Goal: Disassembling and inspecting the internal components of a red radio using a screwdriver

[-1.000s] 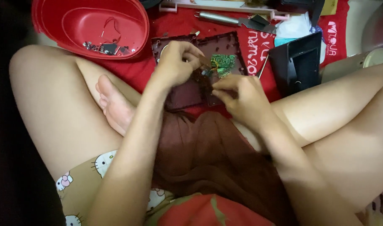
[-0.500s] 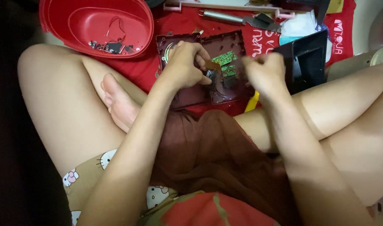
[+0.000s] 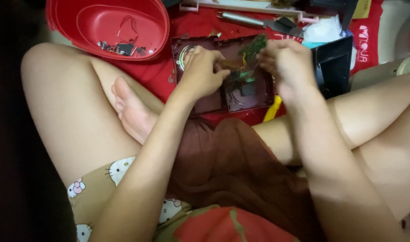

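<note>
A dark red plastic casing lies open on the red cloth in front of my crossed legs, with a round speaker in its upper left corner. My left hand presses down on the casing and pinches a small brown part near its middle. My right hand grips a green circuit board and holds it tilted up above the casing. Thin wires run from the board down to a second green board inside the casing.
A red plastic bowl with small loose parts and wires sits at the upper left. A metal tool lies along the top. A black box stands to the right of the casing, and a yellow handle lies beside my leg.
My right hand has lifted the green circuit board up and away from the casing. My left hand has stayed on the casing. The camera view has shifted a little.
</note>
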